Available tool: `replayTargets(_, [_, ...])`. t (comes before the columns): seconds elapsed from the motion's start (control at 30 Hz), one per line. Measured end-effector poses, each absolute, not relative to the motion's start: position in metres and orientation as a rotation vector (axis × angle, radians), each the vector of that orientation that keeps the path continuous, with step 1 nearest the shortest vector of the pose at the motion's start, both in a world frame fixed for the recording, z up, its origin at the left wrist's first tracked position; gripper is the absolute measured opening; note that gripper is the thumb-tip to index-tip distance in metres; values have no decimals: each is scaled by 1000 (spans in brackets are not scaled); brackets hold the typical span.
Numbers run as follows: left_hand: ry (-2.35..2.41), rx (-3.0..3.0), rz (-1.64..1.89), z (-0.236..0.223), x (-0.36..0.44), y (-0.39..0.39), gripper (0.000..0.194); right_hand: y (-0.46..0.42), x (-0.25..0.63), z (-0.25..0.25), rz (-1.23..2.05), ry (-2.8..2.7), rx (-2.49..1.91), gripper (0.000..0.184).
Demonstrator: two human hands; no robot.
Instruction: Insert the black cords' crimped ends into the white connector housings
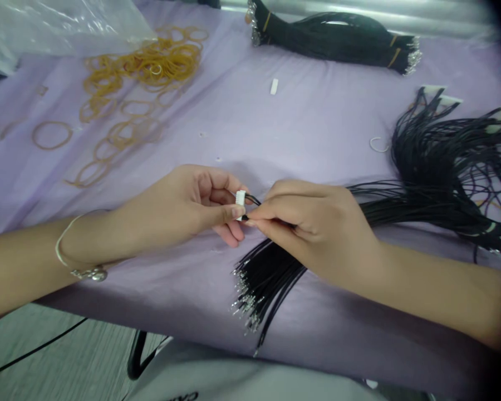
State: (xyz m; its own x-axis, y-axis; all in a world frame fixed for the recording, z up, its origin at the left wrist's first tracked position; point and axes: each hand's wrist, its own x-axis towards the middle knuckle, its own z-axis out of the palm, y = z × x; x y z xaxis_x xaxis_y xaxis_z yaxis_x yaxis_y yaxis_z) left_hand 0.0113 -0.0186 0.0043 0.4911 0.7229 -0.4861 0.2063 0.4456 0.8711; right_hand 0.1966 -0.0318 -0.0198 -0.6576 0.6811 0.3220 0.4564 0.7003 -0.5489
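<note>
Between the thumb and fingers of my left hand (200,203) is a small white connector housing (240,199). Black wires (253,198) run out of its right side. My right hand (317,223) is closed in a pinch on a black wire right beside the connector; its fingertips nearly meet my left thumb. Under my right hand lies a bundle of black wires (271,278) with bare metal terminals (246,301) fanned toward the table's front edge. Part of that bundle is hidden by my right hand.
Yellow rubber bands (162,61) lie heaped at the back left beside a clear plastic bag (67,28). A tied black wire bundle (334,39) rests at the back. Wires with white connectors (446,128) are piled at the right. A loose white connector (274,86) sits on the purple cloth (317,122).
</note>
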Motion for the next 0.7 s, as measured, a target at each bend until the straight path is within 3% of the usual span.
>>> replayTargets(0.23, [1033, 1125, 401, 6, 12, -18, 10, -43, 203, -4, 47, -2630, -818, 22])
replayTargets(0.47, [1053, 1078, 383, 8, 8, -15, 7, -42, 205, -12, 556, -2826, -655, 22])
replayTargets(0.7, [1040, 1100, 378, 8, 8, -13, 6, -41, 203, -13, 608, -2805, -752, 14])
